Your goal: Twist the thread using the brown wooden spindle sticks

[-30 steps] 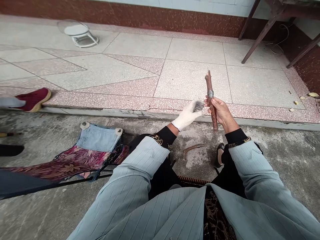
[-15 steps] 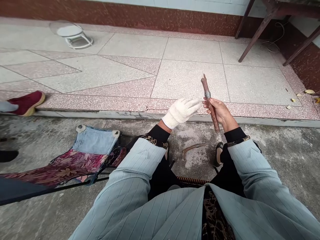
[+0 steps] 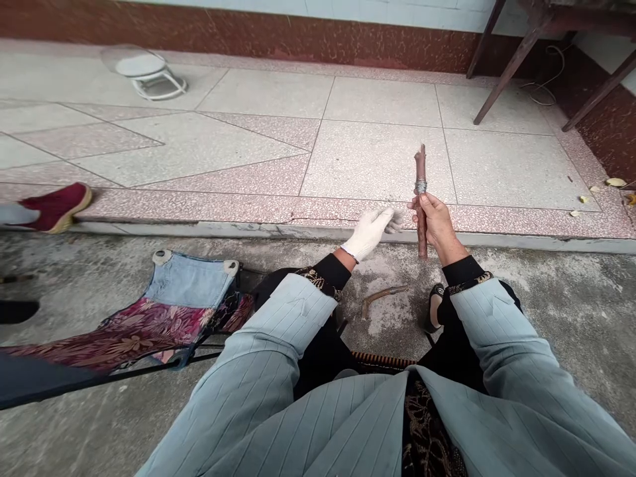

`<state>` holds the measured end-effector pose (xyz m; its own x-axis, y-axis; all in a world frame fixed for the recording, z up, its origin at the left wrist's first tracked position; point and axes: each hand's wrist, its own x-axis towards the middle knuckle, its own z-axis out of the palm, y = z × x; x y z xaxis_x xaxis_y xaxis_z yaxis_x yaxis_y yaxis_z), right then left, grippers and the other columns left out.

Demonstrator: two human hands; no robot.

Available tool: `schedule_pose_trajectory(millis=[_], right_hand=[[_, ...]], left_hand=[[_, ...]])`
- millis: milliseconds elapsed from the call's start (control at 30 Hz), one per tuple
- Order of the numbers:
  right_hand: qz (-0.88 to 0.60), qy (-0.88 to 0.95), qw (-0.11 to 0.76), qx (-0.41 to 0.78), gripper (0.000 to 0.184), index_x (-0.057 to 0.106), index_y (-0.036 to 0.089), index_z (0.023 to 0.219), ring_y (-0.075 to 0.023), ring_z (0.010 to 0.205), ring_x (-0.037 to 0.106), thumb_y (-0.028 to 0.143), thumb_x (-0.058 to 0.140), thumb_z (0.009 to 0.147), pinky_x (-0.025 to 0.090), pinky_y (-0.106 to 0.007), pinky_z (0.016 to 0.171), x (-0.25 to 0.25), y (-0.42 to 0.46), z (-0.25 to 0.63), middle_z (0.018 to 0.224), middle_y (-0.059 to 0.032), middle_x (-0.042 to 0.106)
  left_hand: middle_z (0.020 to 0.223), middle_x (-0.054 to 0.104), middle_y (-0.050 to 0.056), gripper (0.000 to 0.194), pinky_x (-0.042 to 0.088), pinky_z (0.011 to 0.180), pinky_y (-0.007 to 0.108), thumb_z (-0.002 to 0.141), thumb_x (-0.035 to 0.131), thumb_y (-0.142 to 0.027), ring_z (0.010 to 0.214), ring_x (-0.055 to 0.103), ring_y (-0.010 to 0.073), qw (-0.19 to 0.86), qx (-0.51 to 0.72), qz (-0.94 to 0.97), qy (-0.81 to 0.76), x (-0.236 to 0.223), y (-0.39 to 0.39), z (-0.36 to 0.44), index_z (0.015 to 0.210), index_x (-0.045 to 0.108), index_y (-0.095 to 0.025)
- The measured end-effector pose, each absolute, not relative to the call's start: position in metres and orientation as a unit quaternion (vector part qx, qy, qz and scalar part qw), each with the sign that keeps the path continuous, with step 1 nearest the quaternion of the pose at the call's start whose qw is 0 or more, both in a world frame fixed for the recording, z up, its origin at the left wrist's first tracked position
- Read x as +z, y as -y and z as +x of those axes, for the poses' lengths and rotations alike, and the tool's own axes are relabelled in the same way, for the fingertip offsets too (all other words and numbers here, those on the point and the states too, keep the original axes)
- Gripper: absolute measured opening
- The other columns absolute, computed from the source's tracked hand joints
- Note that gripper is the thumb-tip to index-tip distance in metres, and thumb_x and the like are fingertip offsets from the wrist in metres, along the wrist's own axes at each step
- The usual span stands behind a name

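Note:
My right hand (image 3: 436,220), bare, is closed round a reddish-brown stick (image 3: 421,171) held nearly upright. A band of grey thread or wire (image 3: 421,187) is wound round the stick just above my fingers. My left hand (image 3: 371,230) wears a white knit glove and sits just left of the stick, its fingertips pinched together near the stick; what they pinch is too thin to make out. Both arms are in pale blue striped sleeves.
A short bent stick (image 3: 380,296) lies on the concrete between my feet. A folding stool with patterned fabric (image 3: 163,308) stands at my left. A red shoe of another person (image 3: 57,207) rests on the tiled step. Dark table legs (image 3: 501,73) stand at the back right.
The stick has swung from leaning left to nearly upright. My gloved left hand went from spread beside it to pinched and a little lower.

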<state>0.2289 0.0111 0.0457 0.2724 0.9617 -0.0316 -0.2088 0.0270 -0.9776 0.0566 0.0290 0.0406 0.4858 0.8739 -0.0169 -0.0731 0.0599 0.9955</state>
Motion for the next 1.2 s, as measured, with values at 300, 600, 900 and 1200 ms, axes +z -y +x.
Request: schedule_pose_trajectory(millis=[300,600,900,1200], right_hand=[[-0.56,0.4,0.618,0.38,0.036,0.053,0.023,0.092,-0.014,0.073,0.061,0.058,0.055,0.081,0.05,-0.024,0.058,0.04,-0.018,0.231,0.082,-0.002,0.059],[-0.601,0.435,0.558,0.373,0.037,0.051,0.021,0.092,-0.0113,0.06,0.064,0.055,0.058,0.079,0.056,-0.025,0.06,0.036,-0.021,0.246,0.076,0.0023,0.051],[-0.626,0.421,0.548,0.362,0.031,0.054,0.018,0.095,-0.0113,0.06,0.068,0.048,0.057,0.087,0.059,-0.023,0.058,0.028,-0.025,0.26,0.075,0.0031,0.053],[-0.645,0.412,0.509,0.393,0.011,0.056,0.016,0.095,-0.0115,0.056,0.068,0.026,0.051,0.094,0.058,-0.021,0.055,0.033,-0.022,0.256,0.069,0.0021,0.057]], left_hand=[[0.107,0.073,0.012,0.049,0.056,0.071,0.035,0.098,0.037,-0.05,0.08,0.071,0.0201,0.899,0.324,0.228,-0.189,0.041,-0.008,0.076,0.124,0.063,-0.018],[0.106,0.072,0.009,0.05,0.056,0.072,0.037,0.093,0.046,-0.048,0.076,0.071,0.0198,0.883,0.305,0.313,-0.173,0.052,-0.004,0.071,0.138,0.053,-0.026],[0.142,0.054,0.015,0.066,0.054,0.085,0.039,0.088,0.055,-0.025,0.099,0.067,0.0221,0.409,0.282,0.763,-0.414,0.041,-0.007,0.062,0.151,0.036,-0.022],[0.133,0.063,0.011,0.034,0.043,0.102,0.042,0.099,0.042,-0.02,0.129,0.052,0.0255,-0.091,0.186,0.951,-0.231,0.047,-0.028,0.053,0.126,0.062,-0.017]])
